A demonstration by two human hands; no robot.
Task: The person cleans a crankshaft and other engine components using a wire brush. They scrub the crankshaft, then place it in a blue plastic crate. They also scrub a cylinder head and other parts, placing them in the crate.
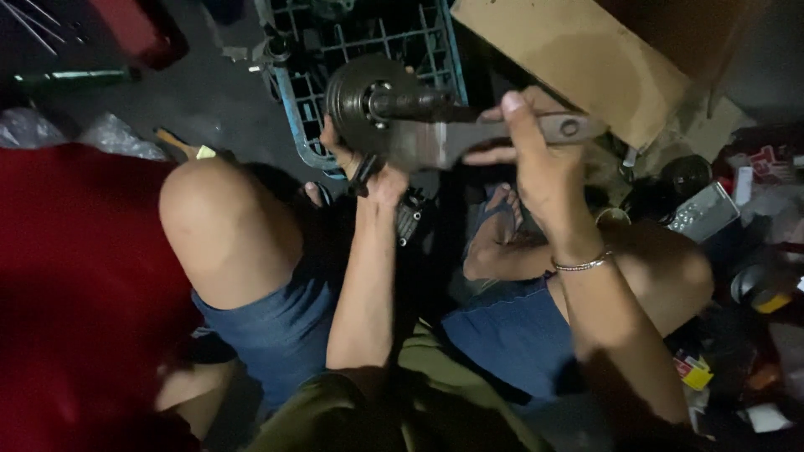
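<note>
**Seated person holds a metal hub with a shaft above their lap**

A dark, round metal hub (368, 105) with a thick shaft (419, 105) sticking out of it is held up over bare knees, in front of a blue plastic crate (293, 125). The left hand (373, 172) grips the hub's lower edge, fingers curled around it. The right hand (536, 159) wraps a flat metal bar (502, 134), thumb raised. The part looks heavy, rigid and probably greasy; the rim and bar offer the firmest holds. Its long axis runs nearly level, shaft pointing right.
</note>
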